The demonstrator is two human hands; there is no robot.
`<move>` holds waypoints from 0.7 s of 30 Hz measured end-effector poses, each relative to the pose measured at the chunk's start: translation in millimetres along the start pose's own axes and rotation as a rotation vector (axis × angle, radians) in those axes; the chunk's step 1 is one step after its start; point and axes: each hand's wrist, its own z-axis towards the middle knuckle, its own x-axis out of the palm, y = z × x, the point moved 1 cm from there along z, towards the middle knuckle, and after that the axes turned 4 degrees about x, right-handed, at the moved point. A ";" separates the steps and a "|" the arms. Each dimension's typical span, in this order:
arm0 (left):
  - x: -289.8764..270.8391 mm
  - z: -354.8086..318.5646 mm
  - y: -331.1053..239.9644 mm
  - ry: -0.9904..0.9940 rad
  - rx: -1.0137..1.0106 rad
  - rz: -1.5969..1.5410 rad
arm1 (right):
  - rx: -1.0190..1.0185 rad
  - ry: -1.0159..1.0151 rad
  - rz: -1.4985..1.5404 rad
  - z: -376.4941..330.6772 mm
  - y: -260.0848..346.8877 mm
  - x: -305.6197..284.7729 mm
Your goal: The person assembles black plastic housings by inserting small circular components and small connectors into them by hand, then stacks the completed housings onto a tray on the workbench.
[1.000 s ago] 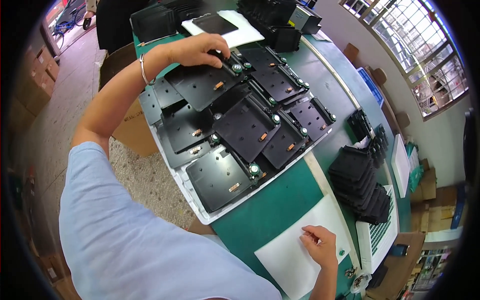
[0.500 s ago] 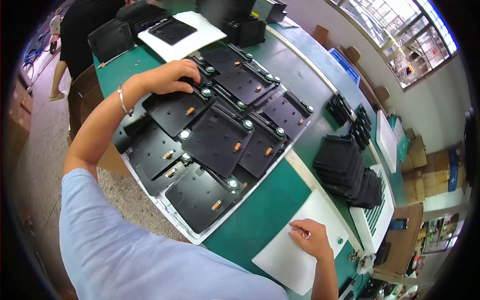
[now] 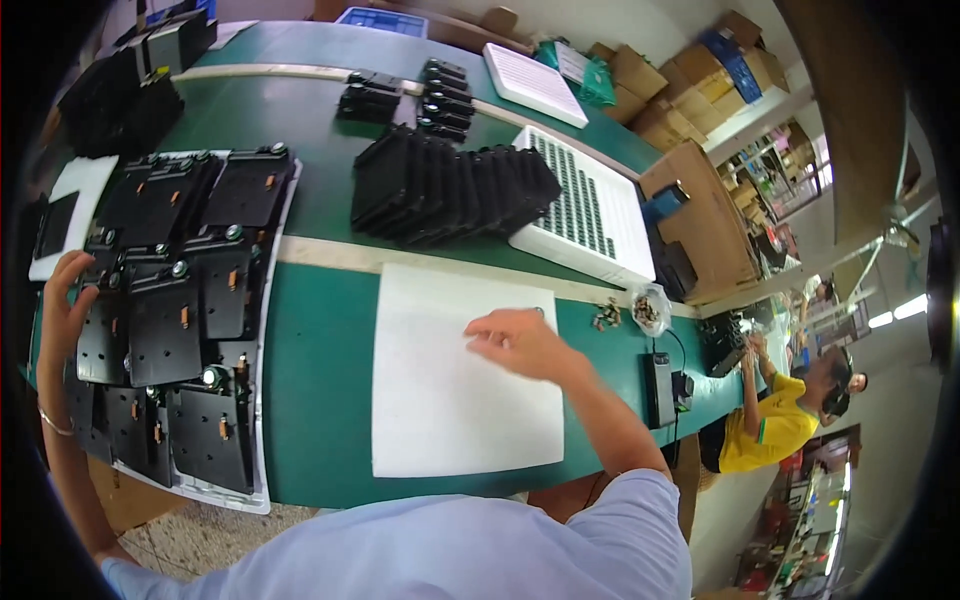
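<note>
My left hand [image 3: 68, 305] is at the left edge of a white tray [image 3: 285, 235], its fingers curved and apart with nothing seen between them. Flat black plastic panels [image 3: 165, 325] overlap in that tray, each with a small orange-brown piece and a round silver-green part. My right hand [image 3: 518, 345] hovers over a white sheet [image 3: 465, 430] on the green table, fingers bent and thumb drawn in to them. Anything between those fingertips is too small or hidden to make out. Behind the right hand, a small dark round piece [image 3: 541, 311] shows at the sheet's edge.
Beyond the sheet stand a row of black panels [image 3: 440, 190] and a white tray of small green parts [image 3: 625, 245]. Small metal parts [image 3: 607, 314] and a clear bag [image 3: 650, 310] lie at the right, near a black device [image 3: 660, 388]. A person in yellow [image 3: 785, 425] works farther right.
My view has swung to the right. My left hand has drawn off the panels toward the tray's left edge, its fingers now apart. My right hand stays over the white sheet.
</note>
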 end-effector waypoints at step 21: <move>81.2 51.2 -352.9 0.276 0.393 0.081 | 0.737 -1.159 -0.599 -143.7 -273.9 -276.7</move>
